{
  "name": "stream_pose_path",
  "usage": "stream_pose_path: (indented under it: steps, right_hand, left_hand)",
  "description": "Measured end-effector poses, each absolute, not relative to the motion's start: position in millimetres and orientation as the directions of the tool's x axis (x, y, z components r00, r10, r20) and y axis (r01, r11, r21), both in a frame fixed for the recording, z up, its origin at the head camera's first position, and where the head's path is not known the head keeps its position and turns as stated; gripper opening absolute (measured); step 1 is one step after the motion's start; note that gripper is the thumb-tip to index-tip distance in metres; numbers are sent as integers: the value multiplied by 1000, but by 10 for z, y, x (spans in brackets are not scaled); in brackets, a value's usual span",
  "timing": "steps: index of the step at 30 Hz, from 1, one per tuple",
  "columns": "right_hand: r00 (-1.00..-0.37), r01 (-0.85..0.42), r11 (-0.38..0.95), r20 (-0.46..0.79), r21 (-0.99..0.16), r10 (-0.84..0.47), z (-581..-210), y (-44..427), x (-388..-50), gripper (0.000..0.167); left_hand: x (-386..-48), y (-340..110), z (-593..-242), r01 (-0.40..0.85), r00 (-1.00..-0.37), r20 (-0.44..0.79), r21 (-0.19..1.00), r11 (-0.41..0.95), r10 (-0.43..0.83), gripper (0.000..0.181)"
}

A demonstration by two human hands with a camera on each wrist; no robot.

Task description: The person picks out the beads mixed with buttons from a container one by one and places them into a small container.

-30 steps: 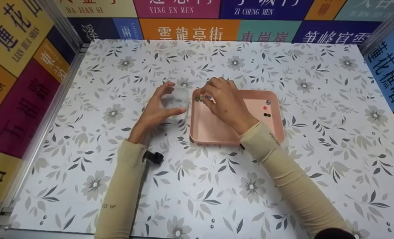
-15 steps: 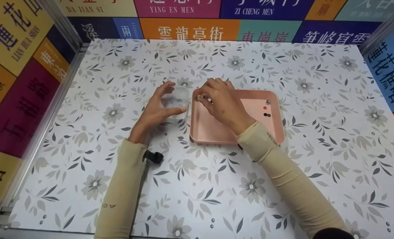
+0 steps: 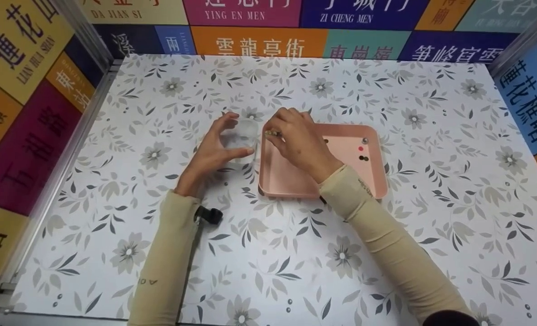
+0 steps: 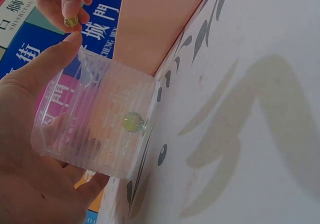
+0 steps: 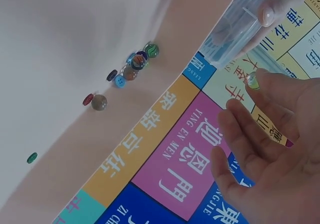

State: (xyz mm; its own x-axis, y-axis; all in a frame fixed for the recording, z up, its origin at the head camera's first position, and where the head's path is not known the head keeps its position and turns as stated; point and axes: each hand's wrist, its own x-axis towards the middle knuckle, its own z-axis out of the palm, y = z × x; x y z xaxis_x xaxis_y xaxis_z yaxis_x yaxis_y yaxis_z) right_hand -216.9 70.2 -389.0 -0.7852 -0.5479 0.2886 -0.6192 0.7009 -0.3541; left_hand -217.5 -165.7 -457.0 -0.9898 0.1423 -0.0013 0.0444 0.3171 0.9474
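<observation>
My left hand (image 3: 214,147) curls round a clear plastic container (image 3: 243,136); the left wrist view shows one yellow-green marble (image 4: 132,122) inside the container (image 4: 100,114). Above the left edge of the pink tray (image 3: 291,190), my right hand (image 3: 297,138) pinches a greenish marble (image 4: 71,21) between thumb and finger. In the right wrist view that marble (image 5: 253,81) sits at the fingertips, near the container (image 5: 232,28). Several marbles and buttons lie in the tray, among them a green swirled marble (image 5: 151,50), a blue button (image 5: 119,80) and a red button (image 5: 88,99).
At the tray's right side lie a clear marble (image 3: 365,141), a red piece (image 3: 361,148) and dark pieces (image 3: 363,158). A flower-patterned cover (image 3: 268,258) lies on the table. Printed panels (image 3: 259,43) stand along the back and both sides.
My right hand has moved slightly left and lifted a greenish marble from the tray's upper left corner. A dark piece now shows beside its knuckles. My left hand holds still at the container.
</observation>
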Motion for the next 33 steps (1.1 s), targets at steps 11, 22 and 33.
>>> stream_pose_path:
  steps: [11, 22, 33]
  right_hand:
    - [-783, -622, 709, 297, -333, -547, -3879, 601, -2172, 17]
    - [-791, -612, 708, 253, -352, -557, -3897, 534, -2163, 18]
    - [-802, -597, 725, 218, -345, -556, -3900, 450, -2176, 19]
  left_hand:
    - [-2176, -1662, -4581, 68, -990, 22, 940, 333, 138, 93]
    - [-2152, -1646, -4556, 26, -990, -16, 954, 300, 138, 98]
    - [-2167, -1664, -4573, 37, -989, -11, 947, 320, 147, 94]
